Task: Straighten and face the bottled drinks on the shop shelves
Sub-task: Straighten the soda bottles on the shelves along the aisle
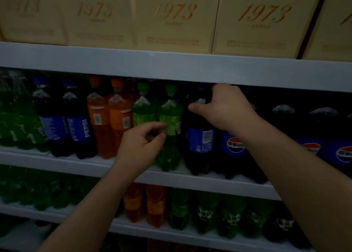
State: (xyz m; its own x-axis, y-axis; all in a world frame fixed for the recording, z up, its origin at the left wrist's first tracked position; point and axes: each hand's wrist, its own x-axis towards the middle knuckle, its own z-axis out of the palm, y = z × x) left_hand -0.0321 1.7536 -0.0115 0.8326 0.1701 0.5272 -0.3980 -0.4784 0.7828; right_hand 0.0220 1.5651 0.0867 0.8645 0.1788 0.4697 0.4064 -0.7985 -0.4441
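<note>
On the middle shelf [95, 164] stands a row of drinks: dark Pepsi bottles [80, 126], orange bottles [118, 118], green bottles [170, 118] and more Pepsi bottles to the right. My right hand [224, 107] grips the neck of a large dark Pepsi bottle [200, 143] whose label shows a barcode toward me. My left hand [141, 145] hovers with loosely curled fingers just in front of the lower body of the green bottle, holding nothing.
Cream boxes marked 1973 [175, 17] fill the top shelf. The white shelf edge [171, 68] hangs low over the bottle caps. The lower shelf holds orange bottles [144, 202] and green bottles [205, 209]. Pepsi bottles with round logos [312, 148] continue to the right.
</note>
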